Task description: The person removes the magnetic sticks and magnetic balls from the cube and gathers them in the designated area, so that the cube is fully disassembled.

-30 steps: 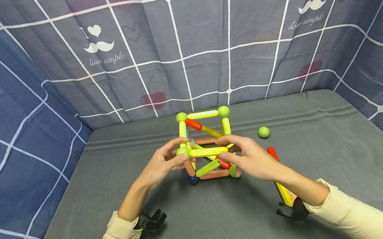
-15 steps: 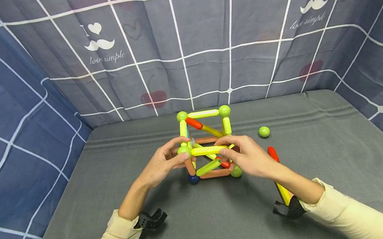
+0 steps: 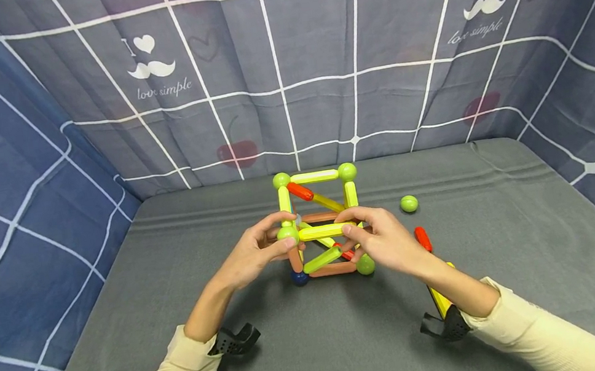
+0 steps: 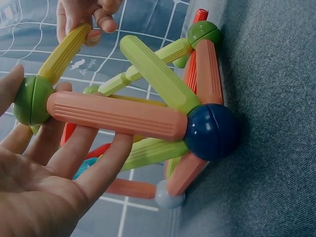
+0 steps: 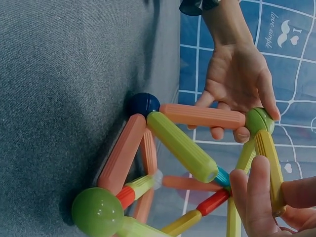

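Note:
A cube-like frame of magnetic sticks and balls stands on the grey cloth. My left hand (image 3: 252,250) grips the green ball (image 4: 33,100) at its upper front-left corner, with fingers behind the upright salmon stick (image 4: 118,116). Between thumb and fingers, my right hand (image 3: 388,239) pinches the free end of a yellow stick (image 3: 321,232); the other end meets that ball. Below, a navy ball (image 4: 212,132) forms the lower left corner. From it a lime stick (image 5: 182,145) slants up, its far end loose. A larger green ball (image 5: 98,212) marks the lower right corner.
A loose green ball (image 3: 409,203) lies right of the frame. Closer in, a red stick (image 3: 423,238) and yellow sticks (image 3: 441,303) lie partly hidden under my right forearm. A checked curtain (image 3: 317,115) hangs behind and at both sides.
My right hand has shifted slightly left, its fingers moving a little along the yellow stick. The left hand keeps its grip on the green ball, and the frame stays put.

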Demonstrator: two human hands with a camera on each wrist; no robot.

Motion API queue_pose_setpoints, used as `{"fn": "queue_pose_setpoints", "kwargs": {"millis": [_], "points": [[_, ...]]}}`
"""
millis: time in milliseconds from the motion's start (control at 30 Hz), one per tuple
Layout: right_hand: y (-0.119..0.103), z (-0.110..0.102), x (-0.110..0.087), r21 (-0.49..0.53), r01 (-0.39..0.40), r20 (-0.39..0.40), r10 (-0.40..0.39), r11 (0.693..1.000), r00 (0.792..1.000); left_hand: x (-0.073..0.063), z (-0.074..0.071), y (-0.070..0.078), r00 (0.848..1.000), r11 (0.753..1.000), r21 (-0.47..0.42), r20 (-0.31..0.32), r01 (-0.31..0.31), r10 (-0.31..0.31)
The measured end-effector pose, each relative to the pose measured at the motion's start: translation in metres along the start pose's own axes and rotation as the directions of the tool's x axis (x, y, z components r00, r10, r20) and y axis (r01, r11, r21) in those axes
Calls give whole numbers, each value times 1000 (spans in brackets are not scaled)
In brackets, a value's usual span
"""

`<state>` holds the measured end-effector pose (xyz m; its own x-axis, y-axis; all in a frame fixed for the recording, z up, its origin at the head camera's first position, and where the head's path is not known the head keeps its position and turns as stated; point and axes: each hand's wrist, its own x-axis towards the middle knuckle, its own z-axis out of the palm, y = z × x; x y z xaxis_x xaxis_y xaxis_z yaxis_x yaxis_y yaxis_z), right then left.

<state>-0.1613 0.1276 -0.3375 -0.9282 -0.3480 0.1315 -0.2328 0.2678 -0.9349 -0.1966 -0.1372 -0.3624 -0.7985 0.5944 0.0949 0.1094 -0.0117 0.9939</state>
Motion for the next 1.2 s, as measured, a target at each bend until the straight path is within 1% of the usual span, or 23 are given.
{"fn": "queue_pose_setpoints", "kwargs": {"millis": [200,367,467,600,667,767,867,1000,1200], "points": [[0,1,1,-28,-2,-4,2,1000,1000,-1,-1,0,1000,1000,-6,-4,-6,6],[-2,0,4,-18,9,3,-9,1000,1000,-1,-3,0,1000,999,-24,12,-25,25],[0,-7,4,12,15,-12,-15,1000,1000,-3,-6,-1,999,999,-36,6,-35,36],[5,-19,1,63,2,-46,1,998,999,-7,-10,-1,999,998,-51,-5,-47,47],[8,-24,-2,85,-17,-47,21,996,999,-7,-11,-2,999,997,-59,8,-50,51],[11,-28,-7,88,-36,-46,40,995,998,-6,-9,-2,998,996,-74,26,-50,52],[13,-31,-11,93,-42,-51,47,995,998,-5,-9,-3,998,995,-82,27,-48,51],[14,-34,-18,70,-26,-98,32,997,995,-4,-8,-3,999,995,-84,16,-45,46],[17,-44,-31,55,8,-202,4,998,979,-2,-6,-3,999,997,-67,13,-42,42]]}}
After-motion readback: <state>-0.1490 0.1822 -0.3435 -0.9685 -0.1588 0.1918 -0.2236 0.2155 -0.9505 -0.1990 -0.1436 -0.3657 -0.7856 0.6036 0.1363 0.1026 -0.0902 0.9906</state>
